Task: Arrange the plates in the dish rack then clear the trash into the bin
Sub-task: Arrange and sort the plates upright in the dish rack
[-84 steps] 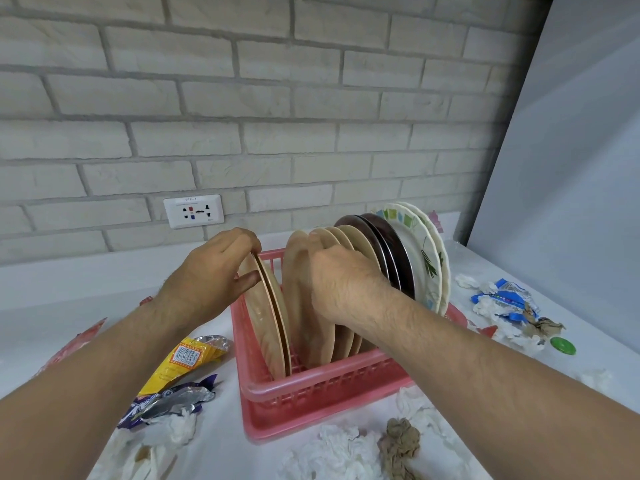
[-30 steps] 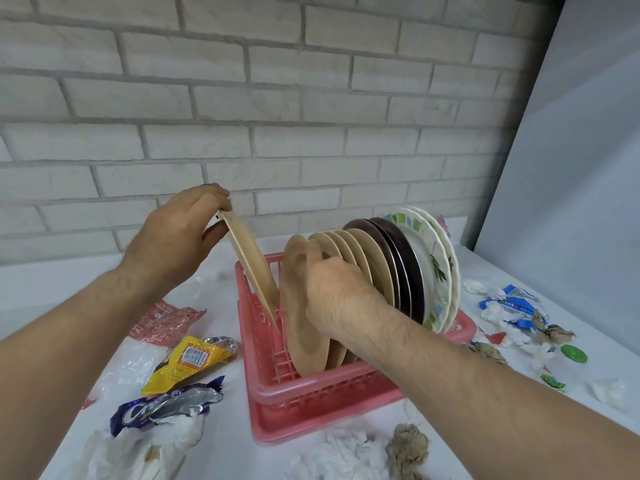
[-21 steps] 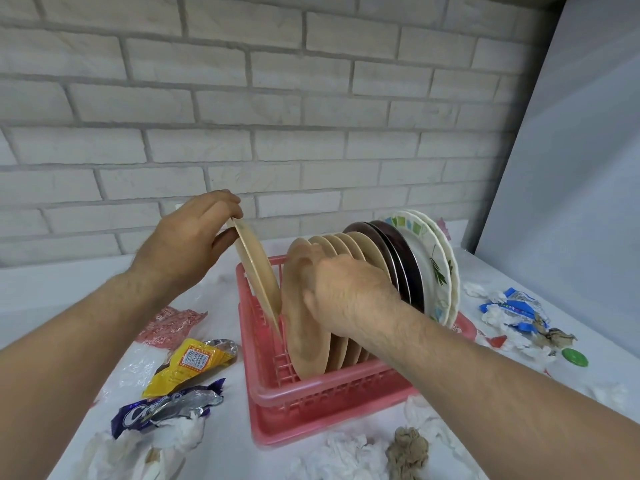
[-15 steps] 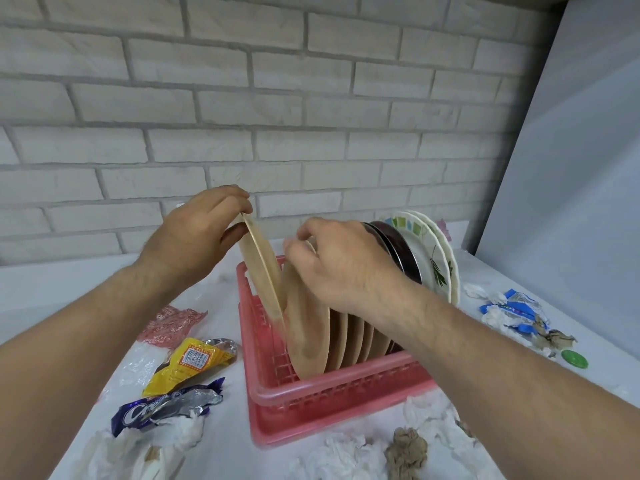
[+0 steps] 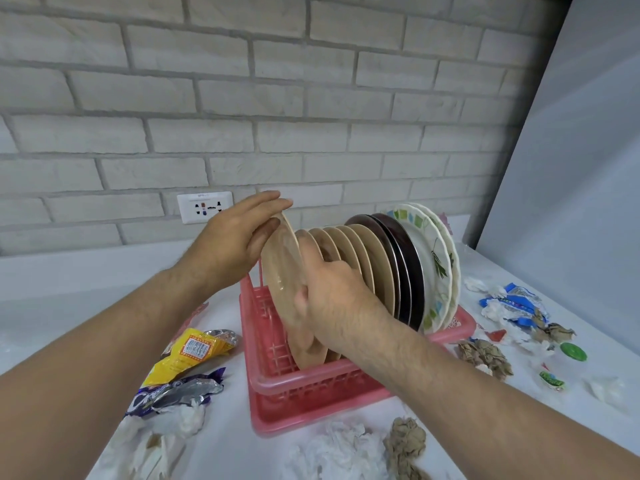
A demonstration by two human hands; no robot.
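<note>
A pink dish rack (image 5: 311, 386) stands on the white counter and holds a row of upright plates: several beige plates (image 5: 374, 258), two dark brown plates (image 5: 401, 258) and white patterned plates (image 5: 433, 258) at the far end. One more beige plate (image 5: 278, 268) is held tilted at the near left end of the row, its lower edge above the rack. My right hand (image 5: 332, 296) grips that plate's right edge, thumb in front. My left hand (image 5: 235, 244) rests straight fingers on its top rim. No bin is in view.
Trash lies around the rack: a yellow wrapper (image 5: 188, 351) and a purple foil wrapper (image 5: 173, 396) on the left, white tissue (image 5: 339, 452) and brown crumpled paper (image 5: 405, 441) in front, blue wrappers (image 5: 512, 303) and a green cap (image 5: 573, 351) on the right. A brick wall with a socket (image 5: 204, 206) is behind.
My right hand left the row of plates and took the lifted beige plate by its edge. The plate moved right against the row, and my left hand's fingers straightened on its rim.
</note>
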